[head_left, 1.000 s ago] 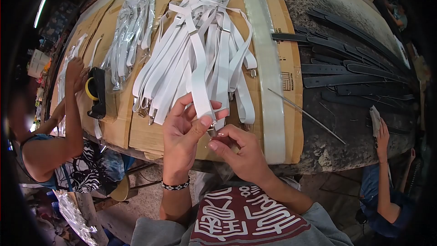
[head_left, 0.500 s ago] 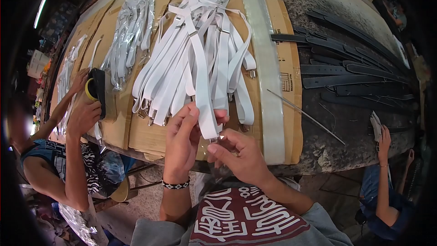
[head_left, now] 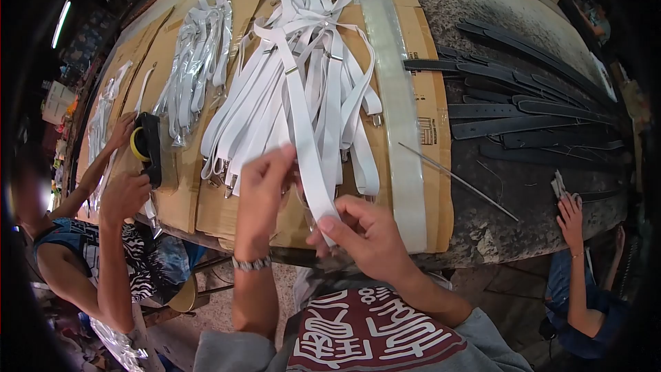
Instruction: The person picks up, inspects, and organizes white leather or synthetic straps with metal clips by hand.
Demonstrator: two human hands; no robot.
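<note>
A pile of white elastic straps with metal clips (head_left: 313, 96) lies on brown cardboard in front of me. One white strap (head_left: 310, 145) comes down from the pile toward me. My right hand (head_left: 361, 234) pinches its lower end between thumb and fingers, and the clip there is hidden. My left hand (head_left: 265, 179) is blurred beside the strap's left edge; its fingers are bent, and what they hold, if anything, cannot be made out.
Clear plastic sleeves (head_left: 396, 124), a thin metal rod (head_left: 458, 181) and black straps (head_left: 544, 124) lie to the right. Bagged white straps (head_left: 200, 62) are on the left. A person at left holds a tape dispenser (head_left: 148, 148); another person's hand (head_left: 570, 220) is at right.
My left hand has moved left, off the strap's end. My right hand has shifted slightly down with the strap end. The co-worker's hand at right has spread over the light item there.
</note>
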